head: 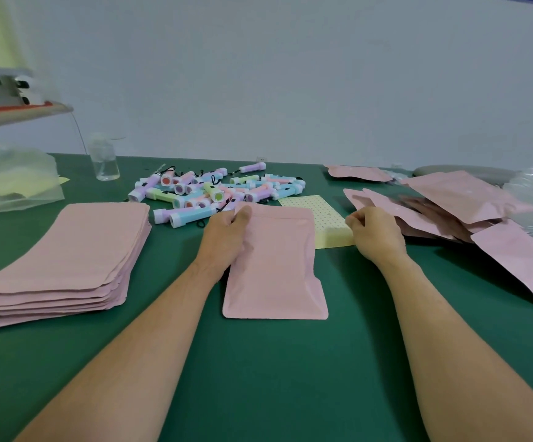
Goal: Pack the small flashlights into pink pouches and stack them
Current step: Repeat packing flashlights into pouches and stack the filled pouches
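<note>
Your left grip (226,236) pinches the upper left edge of a pink pouch (276,266) lying flat on the green bench (274,378). Your right grip (375,232) is loosely curled, grasping nothing, resting on the bench by a yellow dotted sheet (324,216). Flashlights (214,191) are heaped just beyond your left grip; a neat pouch stack (64,263) lies to its left, loose pouches (456,208) right of your right grip

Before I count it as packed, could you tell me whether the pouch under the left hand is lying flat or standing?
Lying flat: the pouch rests on the green table, left hand gripping its top corner.
</note>
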`<state>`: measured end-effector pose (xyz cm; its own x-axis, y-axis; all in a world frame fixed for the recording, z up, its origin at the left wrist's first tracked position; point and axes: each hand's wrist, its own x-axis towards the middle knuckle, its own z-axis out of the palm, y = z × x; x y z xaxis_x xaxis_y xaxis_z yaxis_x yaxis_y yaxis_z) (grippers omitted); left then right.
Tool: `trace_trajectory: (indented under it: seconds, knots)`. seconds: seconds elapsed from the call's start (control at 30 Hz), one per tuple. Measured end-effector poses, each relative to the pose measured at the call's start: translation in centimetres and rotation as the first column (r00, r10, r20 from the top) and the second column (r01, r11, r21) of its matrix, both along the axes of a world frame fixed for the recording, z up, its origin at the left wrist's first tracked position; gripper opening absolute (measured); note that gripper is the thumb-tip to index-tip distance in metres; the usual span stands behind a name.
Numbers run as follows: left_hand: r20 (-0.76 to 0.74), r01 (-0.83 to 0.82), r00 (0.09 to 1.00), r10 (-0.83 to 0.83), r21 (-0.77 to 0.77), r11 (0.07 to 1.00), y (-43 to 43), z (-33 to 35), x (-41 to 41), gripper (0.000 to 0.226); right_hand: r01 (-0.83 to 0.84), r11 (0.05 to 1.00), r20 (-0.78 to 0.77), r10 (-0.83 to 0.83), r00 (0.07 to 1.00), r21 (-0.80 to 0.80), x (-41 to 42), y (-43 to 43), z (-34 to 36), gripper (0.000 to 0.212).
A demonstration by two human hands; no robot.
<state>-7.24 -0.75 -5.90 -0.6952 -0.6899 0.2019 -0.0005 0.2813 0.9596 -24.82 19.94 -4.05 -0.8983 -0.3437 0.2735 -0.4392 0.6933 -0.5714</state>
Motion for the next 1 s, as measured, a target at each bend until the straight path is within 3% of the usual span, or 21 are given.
trace_trajectory:
  seconds: [0.2,0.33,0.5,1.0]
  knots:
    - [-0.014,-0.104,0.995,0.103,-0.042,0.994,-0.1,-0.2,-0.3,0.049,-0.407,0.859,0.110,0.458,0.882,-0.311,4.3,-2.2,2.5,0.017]
    - [-0.003,-0.119,0.993,0.119,-0.069,0.991,-0.2,-0.3,-0.4,0.050,-0.583,0.785,0.131,0.614,0.778,-0.210,7.0,-3.5,3.5,0.016]
    - [-0.017,-0.111,0.994,0.110,-0.072,0.991,-0.1,-0.2,-0.4,0.050,-0.594,0.804,0.040,0.594,0.803,-0.009,8.7,-5.0,2.8,0.014]
    - [-0.065,-0.022,0.998,0.019,-0.055,0.998,-0.2,-0.2,-0.1,0.040,-0.551,0.826,-0.071,0.560,0.825,0.115,8.7,-5.8,1.8,0.008]
